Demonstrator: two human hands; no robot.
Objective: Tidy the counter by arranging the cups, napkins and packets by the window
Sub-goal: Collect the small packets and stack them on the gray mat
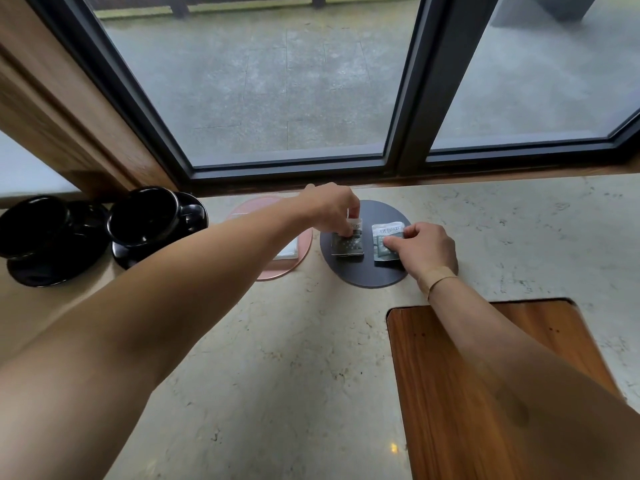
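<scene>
Dark round mat [363,275] carries two packets, each pinched by one hand: left hand [332,209] on the dark packet [348,245], right hand [427,249] on the green packet [382,242]; two black cups [145,216] are set aside.

2 cups [143,216], 2 saucers [194,209], 2 packets [348,245] — 2 round mats [363,277], 1 napkin [289,251]

You see two small packets lying flat, side by side, on a dark round mat: the dark packet [347,244] on the left, the teal packet [387,244] on the right. A white napkin [288,250] lies on the pink mat. Two black cups [145,216] on saucers stand at far left.
</scene>
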